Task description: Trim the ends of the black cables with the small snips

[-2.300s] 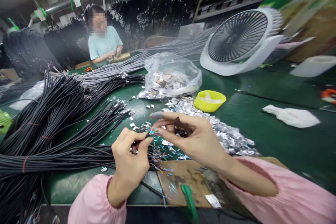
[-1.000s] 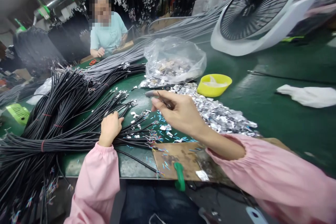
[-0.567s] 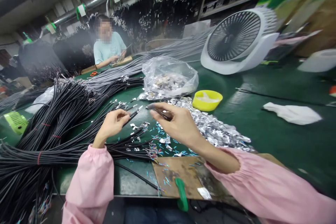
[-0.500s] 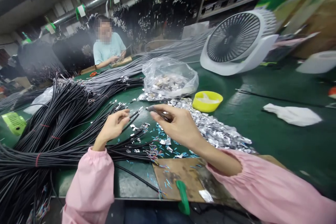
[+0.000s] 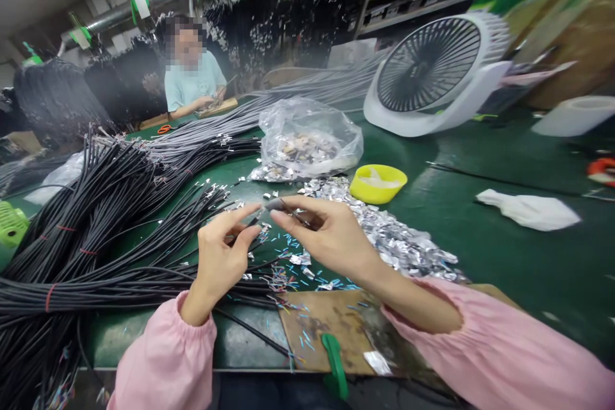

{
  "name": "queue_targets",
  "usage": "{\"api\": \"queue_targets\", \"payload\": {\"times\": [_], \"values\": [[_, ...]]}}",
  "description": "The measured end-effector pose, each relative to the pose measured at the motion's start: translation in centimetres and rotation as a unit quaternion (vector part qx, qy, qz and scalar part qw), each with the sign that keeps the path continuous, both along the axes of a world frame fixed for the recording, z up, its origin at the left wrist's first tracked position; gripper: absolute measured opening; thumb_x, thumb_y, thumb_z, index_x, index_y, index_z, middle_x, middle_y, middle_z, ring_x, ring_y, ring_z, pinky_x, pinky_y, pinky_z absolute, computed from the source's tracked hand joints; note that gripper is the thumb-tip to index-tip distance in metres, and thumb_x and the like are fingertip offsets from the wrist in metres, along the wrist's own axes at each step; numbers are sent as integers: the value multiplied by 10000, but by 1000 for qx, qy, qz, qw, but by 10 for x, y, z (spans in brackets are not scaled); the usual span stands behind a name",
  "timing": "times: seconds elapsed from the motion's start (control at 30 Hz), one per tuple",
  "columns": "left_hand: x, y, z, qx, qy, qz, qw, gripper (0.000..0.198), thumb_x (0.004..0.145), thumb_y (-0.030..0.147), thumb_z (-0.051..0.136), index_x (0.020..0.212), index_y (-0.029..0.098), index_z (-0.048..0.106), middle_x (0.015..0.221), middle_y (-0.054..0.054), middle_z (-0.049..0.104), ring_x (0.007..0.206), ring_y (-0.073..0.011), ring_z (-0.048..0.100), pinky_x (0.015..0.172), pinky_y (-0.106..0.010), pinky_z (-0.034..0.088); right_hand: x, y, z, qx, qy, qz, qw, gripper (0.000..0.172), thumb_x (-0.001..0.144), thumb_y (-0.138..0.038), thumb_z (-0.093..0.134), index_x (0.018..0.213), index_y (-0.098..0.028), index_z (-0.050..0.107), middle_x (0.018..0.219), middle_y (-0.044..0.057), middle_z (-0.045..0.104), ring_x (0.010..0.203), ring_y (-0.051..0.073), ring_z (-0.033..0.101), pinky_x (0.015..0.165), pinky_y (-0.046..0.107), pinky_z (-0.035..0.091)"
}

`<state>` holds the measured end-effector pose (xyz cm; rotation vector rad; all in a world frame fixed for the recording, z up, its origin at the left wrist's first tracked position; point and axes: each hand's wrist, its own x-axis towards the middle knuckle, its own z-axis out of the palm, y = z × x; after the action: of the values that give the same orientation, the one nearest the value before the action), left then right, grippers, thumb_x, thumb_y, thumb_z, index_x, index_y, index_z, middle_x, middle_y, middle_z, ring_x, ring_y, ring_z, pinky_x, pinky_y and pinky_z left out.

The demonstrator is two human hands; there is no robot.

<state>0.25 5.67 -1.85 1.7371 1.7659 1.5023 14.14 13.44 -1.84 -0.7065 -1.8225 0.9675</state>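
Over the table, my left hand (image 5: 221, 259) pinches a black cable (image 5: 252, 221) near its end between thumb and forefinger. My right hand (image 5: 331, 230) is closed at the fingertips, with a grey cover on one finger and something slim and dark, partly hidden in the curled fingers. Its fingertips come close to those of my left hand, by the cable's end; whether they touch it I cannot tell. More black cables (image 5: 192, 218) with stripped ends lie just left of and under my hands. Blue bits (image 5: 305, 338) and foil scraps (image 5: 408, 237) are scattered below and to the right.
Behind my hands sits a clear bag (image 5: 312, 141) of scraps, beside a yellow dish (image 5: 378, 184). A white fan (image 5: 432, 70) stands at the back right. Large cable bundles (image 5: 96, 205) fill the left. A brown board (image 5: 327, 327) lies at the front edge. Across the table sits another person (image 5: 195, 83).
My left hand has moved right and turned, bringing its fingertips up to those of my right hand with the cable end between. The right hand has barely moved. The view has shifted slightly.
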Motion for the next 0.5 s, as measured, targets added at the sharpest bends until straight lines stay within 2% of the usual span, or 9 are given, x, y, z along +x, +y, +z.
{"api": "queue_targets", "payload": {"times": [0.1, 0.23, 0.4, 0.5], "values": [[-2, -4, 0, -15, -29, -37, 999, 256, 787, 244, 586, 1023, 221, 684, 625, 7, 582, 514, -92, 473, 500, -208, 387, 1, -4, 2, 3, 6, 16, 1000, 225, 747, -327, 588, 801, -133, 688, 626, 31, 622, 489, 102, 493, 415, 216, 386], [-2, -6, 0, -43, -101, -54, 992, 195, 741, 314, 629, 848, 171, 708, 611, -1, 554, 492, -78, 450, 454, -200, 358, 3, -7, 5, 5, 27, 16, 1000, 235, 736, -326, 623, 850, -127, 672, 651, 27, 612, 475, 89, 469, 403, 213, 361], [2, -8, 2, -150, -251, -68, 954, 290, 639, 401, 712, 724, 138, 620, 448, 56, 464, 337, -46, 383, 336, -173, 292, 4, -8, 7, 59, 9, 74, 995, 132, 763, -252, 588, 719, -158, 668, 608, 13, 606, 509, 100, 496, 443, 216, 386], [4, -9, 3, -153, -278, -72, 945, 291, 666, 413, 698, 679, 141, 595, 391, 61, 459, 299, -54, 404, 312, -164, 299, 5, -9, 5, 67, -17, 43, 997, 154, 796, -259, 556, 763, -152, 660, 621, 20, 632, 519, 110, 537, 470, 220, 423]]}}
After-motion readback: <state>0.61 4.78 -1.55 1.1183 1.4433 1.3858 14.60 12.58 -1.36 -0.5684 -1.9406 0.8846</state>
